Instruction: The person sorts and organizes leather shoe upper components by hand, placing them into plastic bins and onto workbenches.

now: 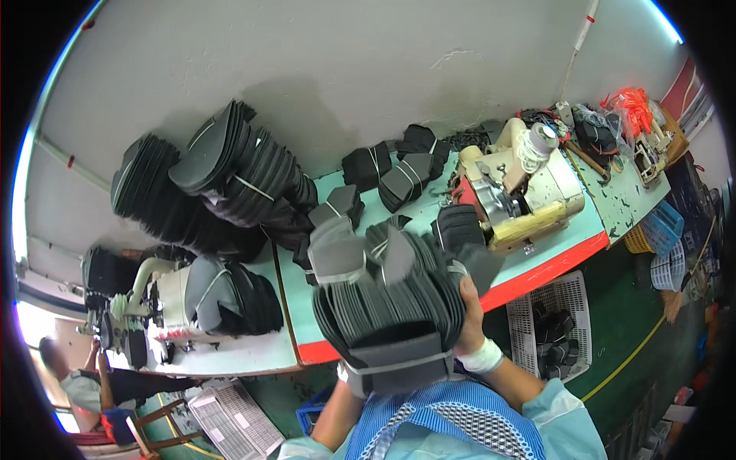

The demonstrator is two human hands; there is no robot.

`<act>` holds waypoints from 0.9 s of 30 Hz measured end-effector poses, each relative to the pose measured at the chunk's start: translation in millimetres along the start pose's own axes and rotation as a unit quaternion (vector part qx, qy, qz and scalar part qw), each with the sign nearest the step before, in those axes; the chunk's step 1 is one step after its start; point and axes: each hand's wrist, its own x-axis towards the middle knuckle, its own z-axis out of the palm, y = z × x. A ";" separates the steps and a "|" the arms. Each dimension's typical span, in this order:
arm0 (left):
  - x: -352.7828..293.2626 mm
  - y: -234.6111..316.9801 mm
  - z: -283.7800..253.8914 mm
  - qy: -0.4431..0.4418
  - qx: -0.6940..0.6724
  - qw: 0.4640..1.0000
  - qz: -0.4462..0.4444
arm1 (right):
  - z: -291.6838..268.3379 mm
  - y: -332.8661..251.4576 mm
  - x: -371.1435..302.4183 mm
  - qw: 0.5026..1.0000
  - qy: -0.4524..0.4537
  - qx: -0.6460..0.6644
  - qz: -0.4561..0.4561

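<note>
From where I stand, the person in pale blue sleeves and a blue patterned apron [429,418] is bent over a big, thick stack of dark grey, flat, curved pieces [387,318], held in front of the body at the near edge of the counter with a pale green top and red front edge [544,274]. A light grey strip [402,364] runs across the stack's near side.

The right hand [471,316] grips the stack's right side, its fingers pressed against the pieces and the thumb pointing upward; a white wrap [481,357] circles that wrist. The left forearm [335,418] goes up to the stack's near left side, but the hand itself is hidden behind the pieces, so I can't tell how its fingers stand. Just above the stack's far side I see a blurred, lighter grey banded bundle [337,257].

Further back on the counter are smaller dark banded bundles [406,180], beside a cream sewing machine [563,180] carrying a spool of white thread [530,153]. Tall piles of dark banded pieces [245,165] lean at the left. Below the counter, on the green floor [613,307], a white plastic crate [523,333] contains dark pieces. Far left, a co-worker [84,391] is at another machine.
</note>
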 end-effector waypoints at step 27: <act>173.7 -68.0 37.4 0.098 0.570 0.791 0.199 | 10.1 25.2 83.3 0.699 -0.055 -0.679 -0.218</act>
